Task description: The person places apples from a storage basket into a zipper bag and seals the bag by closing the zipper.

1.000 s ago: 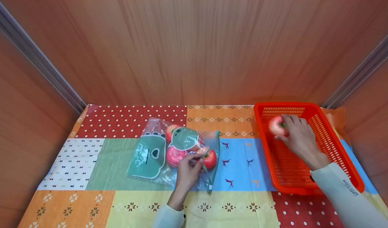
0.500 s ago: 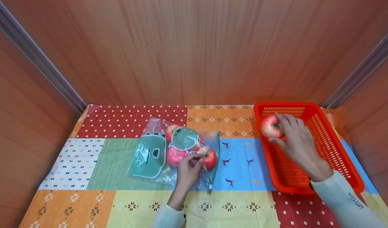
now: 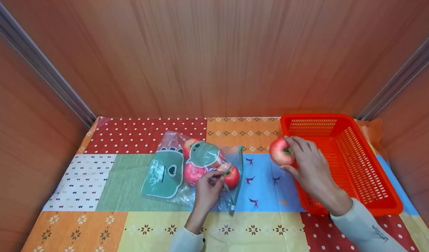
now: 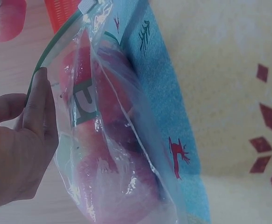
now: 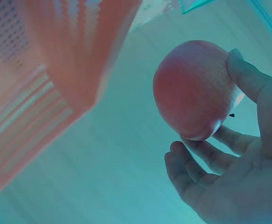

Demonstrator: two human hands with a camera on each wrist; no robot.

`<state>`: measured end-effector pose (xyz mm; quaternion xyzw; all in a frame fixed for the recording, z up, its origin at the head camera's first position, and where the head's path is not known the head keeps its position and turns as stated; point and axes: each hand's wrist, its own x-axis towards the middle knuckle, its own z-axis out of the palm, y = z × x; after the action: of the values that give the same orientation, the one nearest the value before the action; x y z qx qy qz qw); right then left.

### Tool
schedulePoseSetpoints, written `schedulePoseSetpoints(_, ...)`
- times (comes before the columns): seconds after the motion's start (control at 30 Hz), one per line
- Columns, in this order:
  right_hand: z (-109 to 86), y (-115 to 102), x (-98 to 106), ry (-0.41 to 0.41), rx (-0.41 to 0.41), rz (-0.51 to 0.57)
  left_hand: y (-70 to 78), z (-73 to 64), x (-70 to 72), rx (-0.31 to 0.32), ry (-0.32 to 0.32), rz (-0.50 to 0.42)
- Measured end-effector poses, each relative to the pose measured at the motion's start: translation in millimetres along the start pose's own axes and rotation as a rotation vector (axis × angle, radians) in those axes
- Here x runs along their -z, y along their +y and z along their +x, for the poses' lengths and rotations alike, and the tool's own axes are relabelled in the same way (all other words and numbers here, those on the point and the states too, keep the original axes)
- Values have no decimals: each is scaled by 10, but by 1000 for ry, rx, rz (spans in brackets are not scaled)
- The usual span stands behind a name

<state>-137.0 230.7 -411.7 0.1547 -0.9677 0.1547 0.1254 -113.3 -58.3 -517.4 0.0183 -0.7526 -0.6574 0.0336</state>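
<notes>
My right hand (image 3: pixel 309 166) grips a red apple (image 3: pixel 281 151) between thumb and fingers, just past the left rim of the red plastic basket (image 3: pixel 358 164). In the right wrist view the apple (image 5: pixel 196 91) hangs clear of the basket wall. A clear zip bag (image 3: pixel 162 171) with a green cartoon print lies on the cloth, holding several apples. My left hand (image 3: pixel 209 190) pinches the green-edged lip of the bag near its mouth. In the left wrist view thumb and fingers (image 4: pixel 38 100) close on that lip, and apples (image 4: pixel 117 186) show through the plastic.
A patchwork-print tablecloth (image 3: pixel 158 231) covers the table. Wood-grain panels (image 3: pixel 214 59) stand behind and at both sides. A white zip slider (image 3: pixel 232 208) sits at the near end of the bag's mouth.
My right hand has lifted the apple out of the basket and carried it left over the rim. The left hand and the bag stay in place.
</notes>
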Motion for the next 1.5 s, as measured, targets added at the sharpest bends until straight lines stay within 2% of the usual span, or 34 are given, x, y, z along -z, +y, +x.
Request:
schedulePoseSetpoints(0.2, -61, -154, -139, -21, -17, 14, 18, -4, 4, 30, -9, 9)
schedulePoseSetpoints(0.7, -211, -416, -499, -30, -5, 47, 14, -17, 6, 12, -5, 9)
schedulePoseSetpoints(0.9, -243, -453, -645, -16, 32, 43, 10, -17, 2, 18, -5, 7)
schedulePoseSetpoints(1.2, -253, -491, -845, -82, -11, 61, 0, -12, 2, 29, -9, 4)
schedulePoseSetpoints(1.5, -233, -496, -995, -107, -28, 94, -5, -9, 2, 18, -13, 1)
